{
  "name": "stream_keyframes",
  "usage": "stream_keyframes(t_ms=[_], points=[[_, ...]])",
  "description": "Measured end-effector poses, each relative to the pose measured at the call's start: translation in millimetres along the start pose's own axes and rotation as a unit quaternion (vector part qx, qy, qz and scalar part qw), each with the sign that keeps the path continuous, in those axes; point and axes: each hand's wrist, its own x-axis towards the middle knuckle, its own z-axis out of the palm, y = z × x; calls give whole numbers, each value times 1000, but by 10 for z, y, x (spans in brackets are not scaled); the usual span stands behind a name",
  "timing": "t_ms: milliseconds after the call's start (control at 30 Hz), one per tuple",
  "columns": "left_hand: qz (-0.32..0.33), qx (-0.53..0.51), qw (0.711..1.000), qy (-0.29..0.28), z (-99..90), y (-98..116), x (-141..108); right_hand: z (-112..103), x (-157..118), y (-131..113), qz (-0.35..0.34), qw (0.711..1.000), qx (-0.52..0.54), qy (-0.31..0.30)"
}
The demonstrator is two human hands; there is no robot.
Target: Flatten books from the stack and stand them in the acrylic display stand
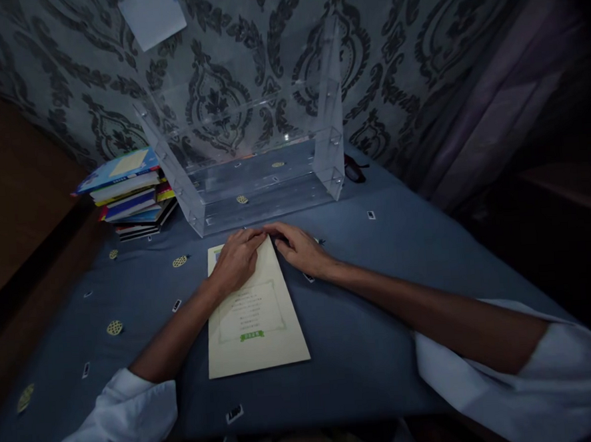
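A thin cream booklet (295, 341) lies flat on the table in front of me. It bears a framed block of print and a small green banner, both upside down to me. My left hand (235, 261) rests across its upper part, fingers stretched toward the far right corner. At that same corner, my right hand (300, 249) touches the edge with its fingertips, thumb apart from the index finger. The fingertips of both hands meet there. Under the left hand, part of the booklet's far end is covered.
Behind the booklet stands a clear acrylic rack (268, 182) with tiers. Left of it is a stack of books (134, 194); dark glasses (355, 169) lie at its right. A blue patterned cloth (374, 356) covers the table. Above, a white sheet (153, 17) is on the wall.
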Motion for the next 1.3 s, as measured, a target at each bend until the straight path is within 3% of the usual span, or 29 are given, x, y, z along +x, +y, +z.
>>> stream_keyframes(t_ms=[633, 1300], points=[[62, -5, 998, 5, -33, 27, -91, -7, -7, -29, -6, 998, -60, -9], [154, -73, 985, 16, -107, 438, -525, -5, 5, -15, -37, 995, -86, -27]])
